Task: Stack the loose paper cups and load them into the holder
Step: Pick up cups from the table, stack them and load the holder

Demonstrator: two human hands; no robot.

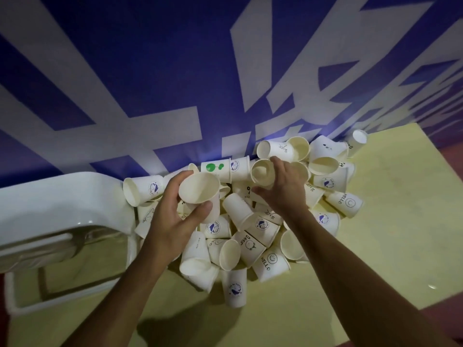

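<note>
Loose white paper cups (246, 221) heaped on the pale yellow worktop (390, 234), right of the white plastic holder (50, 196).

Left hand (175, 209) fingers grip one open-mouthed cup (199, 187); right hand (283, 186) fingers clasp another cup (261, 171) above the far pile.

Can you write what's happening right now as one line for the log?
left hand: holds open cup | right hand: grips cup in pile | holder: at left | stage: gathering cups
</note>
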